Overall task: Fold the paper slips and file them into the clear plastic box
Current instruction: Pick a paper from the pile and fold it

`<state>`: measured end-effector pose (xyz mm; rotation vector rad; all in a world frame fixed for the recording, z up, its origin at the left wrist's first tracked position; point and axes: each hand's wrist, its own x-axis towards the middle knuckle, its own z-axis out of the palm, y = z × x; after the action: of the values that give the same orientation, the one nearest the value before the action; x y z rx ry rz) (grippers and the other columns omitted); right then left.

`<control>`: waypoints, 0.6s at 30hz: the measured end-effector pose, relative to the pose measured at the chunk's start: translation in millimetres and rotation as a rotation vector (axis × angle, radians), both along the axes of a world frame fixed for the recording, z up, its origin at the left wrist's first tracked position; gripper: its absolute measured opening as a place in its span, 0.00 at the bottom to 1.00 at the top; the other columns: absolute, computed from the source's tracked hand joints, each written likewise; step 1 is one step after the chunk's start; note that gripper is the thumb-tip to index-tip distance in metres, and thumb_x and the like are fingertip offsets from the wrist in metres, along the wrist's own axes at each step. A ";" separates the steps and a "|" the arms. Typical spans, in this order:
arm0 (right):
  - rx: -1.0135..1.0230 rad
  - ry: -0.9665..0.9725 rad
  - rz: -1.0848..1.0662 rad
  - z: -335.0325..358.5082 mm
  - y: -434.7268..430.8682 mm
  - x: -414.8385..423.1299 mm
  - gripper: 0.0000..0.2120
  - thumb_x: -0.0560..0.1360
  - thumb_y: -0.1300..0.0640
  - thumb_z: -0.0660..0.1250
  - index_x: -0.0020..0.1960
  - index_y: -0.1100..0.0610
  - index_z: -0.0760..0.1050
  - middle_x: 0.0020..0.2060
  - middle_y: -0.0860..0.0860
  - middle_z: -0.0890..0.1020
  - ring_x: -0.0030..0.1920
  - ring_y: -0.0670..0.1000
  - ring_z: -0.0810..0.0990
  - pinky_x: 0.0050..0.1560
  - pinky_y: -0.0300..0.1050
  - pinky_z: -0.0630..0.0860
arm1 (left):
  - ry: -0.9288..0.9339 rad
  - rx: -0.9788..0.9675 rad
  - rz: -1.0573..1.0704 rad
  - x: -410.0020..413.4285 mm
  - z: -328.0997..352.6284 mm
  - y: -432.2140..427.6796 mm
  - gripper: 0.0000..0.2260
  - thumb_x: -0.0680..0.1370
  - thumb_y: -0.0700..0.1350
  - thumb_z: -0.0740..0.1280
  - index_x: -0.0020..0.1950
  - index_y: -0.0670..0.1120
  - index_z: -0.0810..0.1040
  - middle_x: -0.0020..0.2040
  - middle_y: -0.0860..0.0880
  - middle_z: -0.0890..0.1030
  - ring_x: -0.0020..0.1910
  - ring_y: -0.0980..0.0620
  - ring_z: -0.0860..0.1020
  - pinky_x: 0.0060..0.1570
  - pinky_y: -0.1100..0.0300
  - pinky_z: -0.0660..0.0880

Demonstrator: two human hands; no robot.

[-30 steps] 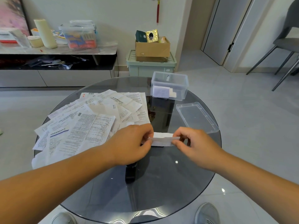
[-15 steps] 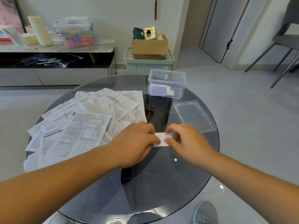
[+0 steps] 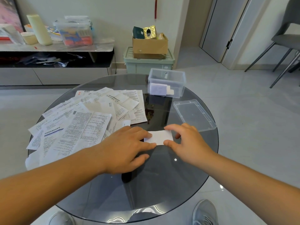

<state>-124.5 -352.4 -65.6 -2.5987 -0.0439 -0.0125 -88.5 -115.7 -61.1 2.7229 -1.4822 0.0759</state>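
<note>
A small folded white paper slip (image 3: 159,137) lies flat on the round glass table (image 3: 162,184). My left hand (image 3: 129,146) presses its left end with straight fingers. My right hand (image 3: 186,140) pinches its right end, thumb at the near edge and forefinger curled over the far edge. The clear plastic box (image 3: 181,88) stands open at the far side of the table, with a few folded slips inside at its left end. A spread pile of unfolded printed slips (image 3: 84,120) covers the table's left half.
The box's clear lid (image 3: 194,114) lies on the table's right edge, just beyond my right hand. On the floor behind the table, a cardboard box (image 3: 150,44) rests on a green bin (image 3: 148,64). A low shelf unit (image 3: 55,47) runs along the left wall. A grey chair (image 3: 285,39) stands far right.
The slip was held just above the glass between both hands; now it lies flat. My left hand has flattened onto it and my right hand has shifted to its right end.
</note>
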 end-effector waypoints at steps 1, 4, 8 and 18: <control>0.015 0.020 -0.006 0.4 -1.5 0.4 0.21 0.77 0.47 0.69 0.69 0.40 0.72 0.46 0.45 0.71 0.56 0.51 0.70 0.60 0.49 0.71 | 0.017 -0.006 0.002 -0.1 1.0 2.5 0.21 0.80 0.58 0.55 0.69 0.57 0.76 0.69 0.52 0.75 0.66 0.51 0.73 0.62 0.52 0.72; 0.052 0.047 -0.016 0.9 -2.6 1.4 0.21 0.79 0.52 0.69 0.70 0.40 0.71 0.45 0.44 0.71 0.56 0.51 0.69 0.60 0.49 0.71 | 0.115 -0.042 0.023 1.2 2.9 9.5 0.23 0.79 0.59 0.54 0.69 0.56 0.76 0.74 0.55 0.71 0.72 0.53 0.69 0.69 0.53 0.67; 0.091 0.058 -0.032 -0.5 -3.2 4.4 0.22 0.79 0.58 0.69 0.68 0.40 0.73 0.43 0.44 0.72 0.54 0.51 0.71 0.58 0.48 0.73 | 0.126 -0.034 0.016 1.8 2.3 13.6 0.23 0.79 0.59 0.55 0.71 0.55 0.75 0.76 0.55 0.69 0.74 0.54 0.67 0.72 0.53 0.64; -0.176 -0.296 0.155 10.2 -10.8 -3.4 0.14 0.79 0.51 0.61 0.60 0.50 0.79 0.56 0.43 0.78 0.60 0.48 0.71 0.58 0.47 0.70 | 0.072 -0.002 0.091 10.5 6.8 -7.5 0.26 0.80 0.63 0.52 0.73 0.53 0.69 0.75 0.52 0.68 0.73 0.51 0.67 0.73 0.54 0.60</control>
<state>-127.9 -363.2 -55.4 -2.7391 -0.3681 -0.3518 -78.0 -123.2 -54.3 2.7594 -1.3393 -0.0173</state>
